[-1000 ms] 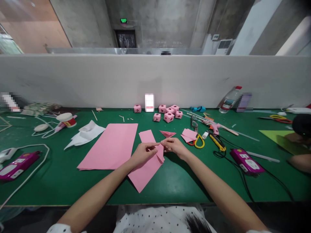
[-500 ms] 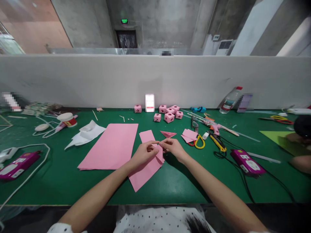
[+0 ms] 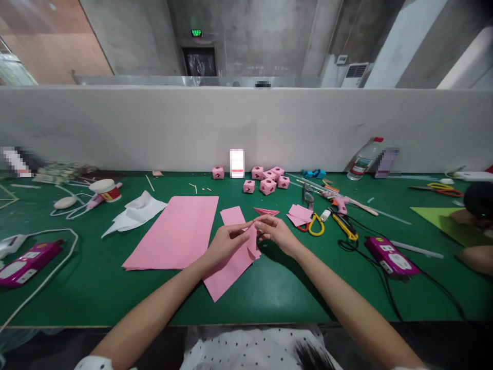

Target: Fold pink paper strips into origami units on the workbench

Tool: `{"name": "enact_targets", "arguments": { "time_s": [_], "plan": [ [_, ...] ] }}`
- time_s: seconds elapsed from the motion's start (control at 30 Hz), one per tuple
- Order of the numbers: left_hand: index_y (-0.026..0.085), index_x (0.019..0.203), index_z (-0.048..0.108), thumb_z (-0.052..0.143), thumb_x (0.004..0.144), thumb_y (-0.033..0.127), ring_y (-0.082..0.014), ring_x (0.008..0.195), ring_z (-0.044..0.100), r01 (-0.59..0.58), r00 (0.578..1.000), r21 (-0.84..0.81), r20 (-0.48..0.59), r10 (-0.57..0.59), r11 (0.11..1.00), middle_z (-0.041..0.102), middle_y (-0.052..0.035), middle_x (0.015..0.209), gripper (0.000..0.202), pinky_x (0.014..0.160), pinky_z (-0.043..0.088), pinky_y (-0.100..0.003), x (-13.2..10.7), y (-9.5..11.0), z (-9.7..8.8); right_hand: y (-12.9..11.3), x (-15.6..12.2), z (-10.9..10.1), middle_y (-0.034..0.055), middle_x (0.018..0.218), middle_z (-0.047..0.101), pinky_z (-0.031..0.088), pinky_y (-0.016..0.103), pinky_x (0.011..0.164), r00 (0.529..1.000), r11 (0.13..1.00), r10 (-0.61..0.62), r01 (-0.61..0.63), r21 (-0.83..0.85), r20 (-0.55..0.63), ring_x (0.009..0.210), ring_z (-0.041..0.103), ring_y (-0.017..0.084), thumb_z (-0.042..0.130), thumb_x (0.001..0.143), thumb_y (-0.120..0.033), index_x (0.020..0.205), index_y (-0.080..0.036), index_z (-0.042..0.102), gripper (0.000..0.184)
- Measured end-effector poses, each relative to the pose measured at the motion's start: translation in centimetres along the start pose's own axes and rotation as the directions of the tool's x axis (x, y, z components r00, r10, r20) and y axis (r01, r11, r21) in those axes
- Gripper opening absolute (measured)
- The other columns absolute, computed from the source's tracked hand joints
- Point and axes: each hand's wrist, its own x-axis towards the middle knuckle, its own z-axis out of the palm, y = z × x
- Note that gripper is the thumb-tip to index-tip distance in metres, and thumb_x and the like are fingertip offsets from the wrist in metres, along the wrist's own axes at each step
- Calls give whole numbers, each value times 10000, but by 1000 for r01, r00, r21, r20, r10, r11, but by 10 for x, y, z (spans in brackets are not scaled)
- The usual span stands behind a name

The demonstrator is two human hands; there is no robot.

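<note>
A small folded piece of pink paper is pinched between my two hands at the middle of the table. My left hand grips its left side, fingers closed. On its right upper edge, the fingertips of my right hand are closed too. Beneath the hands lies a larger pink sheet, with a smaller pink strip just behind. A folded pink paper piece rests beyond my right hand, and small pink squares lie to its right.
A stack of pink sheets lies at left. Several pink paper cubes stand near the partition beside an upright phone. Scissors, a yellow cutter and a glue gun are on the right. A person's hand shows at far right.
The folded paper has turned more upright between my hands. My right fingers have shifted along its upper edge; my left hand stays almost in place.
</note>
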Motion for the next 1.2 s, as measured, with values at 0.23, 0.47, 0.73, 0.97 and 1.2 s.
{"name": "enact_targets", "arguments": {
  "time_s": [0.23, 0.47, 0.73, 0.97, 1.2],
  "plan": [
    [188, 1202, 649, 666, 799, 346, -241, 1022, 615, 16, 999, -42, 31, -15, 999, 664, -98, 1207, 433, 901, 450, -344, -1, 3, 2, -2, 0, -1, -2, 723, 603, 527, 223, 574, 1000, 998, -17, 16, 54, 18, 650, 597, 109, 783, 691, -407, 824, -187, 661, 284],
    [181, 1215, 645, 667, 805, 361, -141, 729, 549, 7, 999, -51, 33, -6, 999, 710, -64, 902, 449, 670, 401, -250, -2, 3, 2, -5, -2, 0, 11, 771, 623, 521, 219, 572, 998, 997, -60, 59, 43, 22, 671, 599, 113, 778, 700, -388, 842, -189, 679, 265],
    [169, 1199, 658, 692, 780, 391, -101, 644, 436, 17, 999, -97, 51, -12, 995, 612, -21, 736, 476, 601, 322, -229, -2, 5, 2, -2, 0, -1, 1, 758, 611, 507, 203, 565, 998, 994, -46, 43, 101, 36, 658, 581, 101, 792, 689, -370, 816, -191, 672, 250],
    [162, 1188, 666, 680, 787, 391, -107, 651, 442, 20, 998, -77, 63, -15, 997, 617, -32, 750, 461, 605, 329, -233, -4, 7, 2, -1, 0, -1, 2, 763, 613, 502, 201, 570, 997, 993, -75, 72, 88, 33, 672, 580, 104, 795, 682, -360, 794, -190, 667, 241],
    [155, 1184, 667, 656, 796, 396, -111, 636, 465, 17, 998, 2, 59, -17, 1000, 637, -30, 743, 457, 603, 353, -233, -1, 3, 0, 0, 1, -2, 15, 735, 637, 502, 221, 572, 995, 991, -91, 86, -103, -39, 680, 600, 128, 776, 677, -409, 781, -181, 671, 271]
  ]
}}
